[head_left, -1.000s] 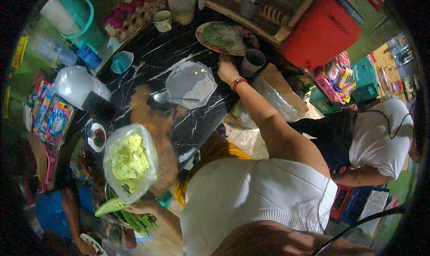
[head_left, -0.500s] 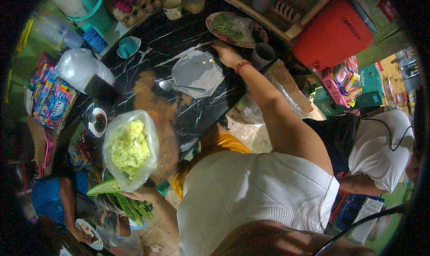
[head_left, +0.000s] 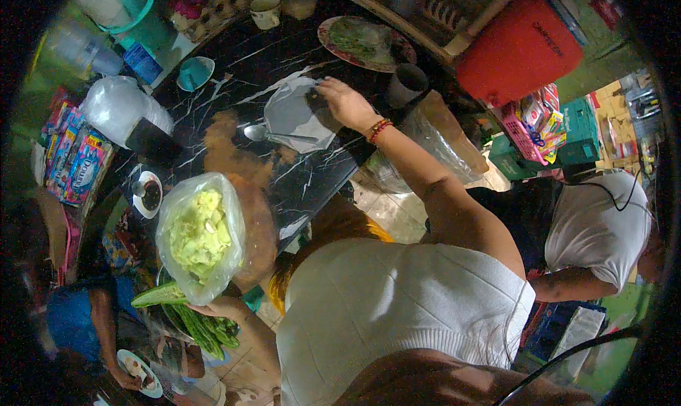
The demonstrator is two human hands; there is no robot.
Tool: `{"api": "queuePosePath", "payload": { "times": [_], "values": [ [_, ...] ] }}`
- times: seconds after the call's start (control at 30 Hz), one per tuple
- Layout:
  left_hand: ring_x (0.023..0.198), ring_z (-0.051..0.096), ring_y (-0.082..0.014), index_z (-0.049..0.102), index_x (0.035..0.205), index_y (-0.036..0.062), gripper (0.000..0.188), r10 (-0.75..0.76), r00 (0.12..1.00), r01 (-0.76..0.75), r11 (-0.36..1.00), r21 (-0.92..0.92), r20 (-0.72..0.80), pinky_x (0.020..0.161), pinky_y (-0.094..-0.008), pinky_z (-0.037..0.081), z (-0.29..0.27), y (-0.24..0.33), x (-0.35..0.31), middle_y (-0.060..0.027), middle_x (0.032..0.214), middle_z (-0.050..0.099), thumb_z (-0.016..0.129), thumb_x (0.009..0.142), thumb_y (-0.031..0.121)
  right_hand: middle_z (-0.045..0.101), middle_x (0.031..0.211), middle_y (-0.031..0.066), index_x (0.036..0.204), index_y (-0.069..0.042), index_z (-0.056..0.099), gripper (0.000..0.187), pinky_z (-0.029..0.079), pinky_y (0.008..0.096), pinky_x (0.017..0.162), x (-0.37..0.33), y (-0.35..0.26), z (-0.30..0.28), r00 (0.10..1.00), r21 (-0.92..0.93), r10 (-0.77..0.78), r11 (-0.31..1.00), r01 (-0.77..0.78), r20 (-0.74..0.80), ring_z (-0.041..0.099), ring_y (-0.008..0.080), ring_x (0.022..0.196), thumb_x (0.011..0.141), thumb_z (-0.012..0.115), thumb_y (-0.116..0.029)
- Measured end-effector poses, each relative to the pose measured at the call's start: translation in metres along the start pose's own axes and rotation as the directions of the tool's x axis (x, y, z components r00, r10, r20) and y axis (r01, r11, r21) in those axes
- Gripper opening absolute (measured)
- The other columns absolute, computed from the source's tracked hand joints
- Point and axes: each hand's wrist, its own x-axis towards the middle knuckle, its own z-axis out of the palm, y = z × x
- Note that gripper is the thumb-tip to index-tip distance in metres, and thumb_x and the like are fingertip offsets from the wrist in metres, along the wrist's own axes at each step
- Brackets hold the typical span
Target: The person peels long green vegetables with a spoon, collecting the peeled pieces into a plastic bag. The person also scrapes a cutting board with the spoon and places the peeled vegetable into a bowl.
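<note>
At the lower left, my left hand (head_left: pixel 218 308) is closed at the base of a clear plastic bag (head_left: pixel 169 228), its fingertips partly hidden underneath. Pale green and yellowish chopped vegetable pieces (head_left: pixel 204 239) fill the bag. My right hand (head_left: pixel 347 106), with a red bead bracelet at the wrist, is over the right edge of a grey, many-sided flat piece (head_left: pixel 287 111) on the black marbled table. Its fingers are drawn together; what lies under their tips is hidden. A metal spoon (head_left: pixel 257 133) rests across the lower part of the flat piece.
Long green vegetables (head_left: pixel 206 328) lie below the bag. Beyond my right hand are a dark cup (head_left: pixel 407 85) and a patterned plate (head_left: pixel 328 44) of greens. A teal bowl (head_left: pixel 195 74) and a saucer of dark sauce (head_left: pixel 147 194) stand left. Other people are at both sides.
My right hand has come from beside the patterned plate back onto the flat piece's right edge. Small yellow bits seen there before are now out of sight. My left hand stays at the bag.
</note>
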Motion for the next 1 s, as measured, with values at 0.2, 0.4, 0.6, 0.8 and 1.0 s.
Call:
{"api": "queuePosePath", "payload": {
  "times": [0.2, 0.4, 0.6, 0.8, 1.0],
  "values": [
    [0.116, 0.052, -0.0364, 0.032, 0.143, 0.0029, 0.061, 0.1, 0.992, -0.082, 0.974, 0.209, -0.077, 0.097, -0.0499, 0.044, 0.0, -0.003, 0.003, -0.0235, 0.139, 0.043, 0.053, 0.091, 0.025, 0.043, 0.145, 0.0142, 0.137, -0.003, 0.046, 0.056, 0.025, 0.0502, 0.113, -0.008, -0.013, 0.023, 0.991, -0.201, -0.013, 0.979, 0.04, 0.134, 0.034, 0.0291, 0.138, 0.098, 0.042, -0.043],
    [0.118, 0.051, -0.036, 0.034, 0.143, 0.0011, 0.061, 0.063, 0.998, -0.061, 0.991, 0.121, -0.01, 0.099, -0.047, 0.044, 0.007, 0.008, -0.009, -0.0219, 0.139, 0.044, 0.054, 0.091, 0.026, 0.043, 0.145, 0.0143, 0.138, -0.002, 0.044, 0.058, 0.025, 0.0496, 0.113, -0.044, -0.001, 0.007, 0.979, -0.262, 0.204, 0.946, -0.191, 0.024, 0.033, 0.0286, 0.139, 0.099, 0.041, -0.044],
    [0.114, 0.054, -0.035, 0.037, 0.137, 0.003, 0.052, 0.367, 0.897, -0.442, 0.76, 0.476, 0.246, 0.097, -0.0489, 0.047, -0.032, -0.028, 0.011, -0.0198, 0.135, 0.047, 0.055, 0.091, 0.021, 0.049, 0.132, 0.0271, 0.13, 0.001, 0.047, 0.042, 0.042, 0.0422, 0.101, -0.05, 0.013, -0.003, 0.929, 0.16, 0.341, 0.935, -0.318, -0.146, 0.048, 0.0424, 0.122, 0.098, 0.047, -0.026],
    [0.118, 0.051, -0.0345, 0.035, 0.141, 0.0041, 0.055, 0.092, 0.992, -0.105, 0.983, 0.153, 0.09, 0.099, -0.0484, 0.045, -0.008, -0.006, 0.001, -0.0209, 0.14, 0.042, 0.054, 0.092, 0.022, 0.046, 0.14, 0.0195, 0.134, -0.005, 0.049, 0.039, 0.039, 0.0394, 0.105, -0.023, 0.023, 0.0, 0.954, 0.136, 0.282, 0.954, -0.267, -0.104, 0.045, 0.0374, 0.128, 0.098, 0.048, -0.023],
    [0.119, 0.05, -0.0346, 0.03, 0.144, 0.0021, 0.061, 0.12, 0.993, -0.113, 0.938, 0.327, -0.002, 0.098, -0.0475, 0.045, -0.004, -0.005, -0.002, -0.0215, 0.141, 0.04, 0.053, 0.092, 0.023, 0.043, 0.146, 0.0021, 0.138, -0.014, 0.048, 0.051, 0.02, 0.0547, 0.114, -0.02, 0.007, 0.009, 0.985, -0.287, 0.121, 0.954, -0.081, 0.122, 0.027, 0.0288, 0.141, 0.099, 0.039, -0.045]
  ]
}}
